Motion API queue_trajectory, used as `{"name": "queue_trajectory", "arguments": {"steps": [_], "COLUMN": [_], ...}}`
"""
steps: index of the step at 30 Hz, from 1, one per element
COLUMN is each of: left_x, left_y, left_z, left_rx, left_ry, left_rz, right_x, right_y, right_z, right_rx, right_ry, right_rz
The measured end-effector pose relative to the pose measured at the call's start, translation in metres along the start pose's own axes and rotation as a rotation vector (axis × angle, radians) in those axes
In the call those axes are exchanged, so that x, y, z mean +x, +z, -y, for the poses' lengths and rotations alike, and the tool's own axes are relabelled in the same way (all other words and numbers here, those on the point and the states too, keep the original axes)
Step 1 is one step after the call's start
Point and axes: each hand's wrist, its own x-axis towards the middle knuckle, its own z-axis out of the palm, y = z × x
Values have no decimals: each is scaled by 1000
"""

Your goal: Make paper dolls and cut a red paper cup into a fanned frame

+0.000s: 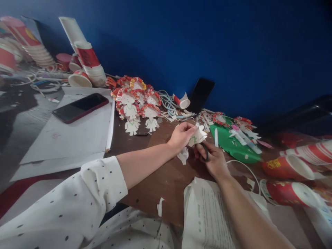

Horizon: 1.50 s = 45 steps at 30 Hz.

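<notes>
My left hand (182, 137) pinches a small white paper cutout (197, 135) with green marks on it, held just above the brown table. In my right hand (213, 158) is a pair of scissors (205, 152); their dark handle loop shows round my fingers, while the blades are mostly hidden by the paper and fingers. Below the two hands, a white paper scrap (183, 155) lies on the tabletop. Several paper dolls (130, 110) with red-and-white curled hair are heaped to the left of my hands.
A phone (81, 107) rests on a white box lid (64, 138) at left. Stacked paper cups (90, 64) stand behind it. To the right are a green sheet (233, 148), a white pen (216, 137) and cups (287, 167). Another phone (202, 93) leans against the blue wall.
</notes>
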Motion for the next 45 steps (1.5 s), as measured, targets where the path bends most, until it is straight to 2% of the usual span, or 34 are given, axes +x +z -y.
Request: {"name": "queue_trajectory", "arguments": {"steps": [15,23,33,45], "left_x": [-4,-2,-3,-2], "left_y": [2,2,2,2], "left_z": [-3,2,-2,-2], "left_rx": [43,46,20,45], "left_ry": [-45,-40,-44,-24], "left_rz": [-52,-23,-3,-20], "right_x": [1,0,2,1], "right_y": [-1,0,-7,-3], "right_z": [-7,-7,-16,-7], "right_rx": [29,88,166,46], "right_ry": [39,59,52,14], "right_rz": [-10,-31,30,-9]}}
